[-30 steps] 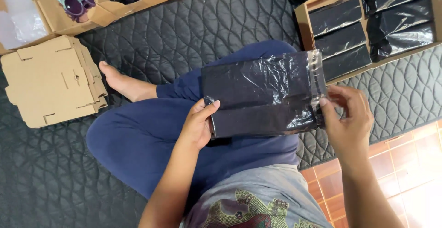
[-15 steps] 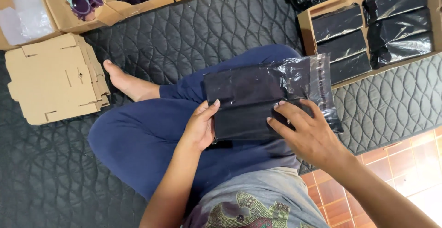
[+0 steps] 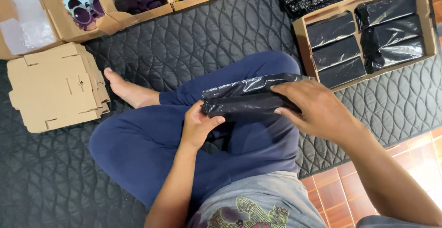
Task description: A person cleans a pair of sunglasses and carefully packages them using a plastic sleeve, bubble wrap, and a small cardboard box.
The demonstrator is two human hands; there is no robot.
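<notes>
I sit cross-legged in blue trousers on a dark quilted mat. A black plastic-wrapped packet lies folded over itself above my lap. My left hand grips its left end with the thumb on top. My right hand lies over its right part, fingers pressing the folded plastic flap down. Both hands are on the same packet.
A cardboard box at the upper right holds several black wrapped packets. A stack of flat cardboard blanks lies at the left. Open boxes of sunglasses stand along the top. Orange floor tiles show at the lower right.
The packet's open plastic flap, held out flat a second ago, has been folded over. My right hand moved from the packet's right edge to on top of it.
</notes>
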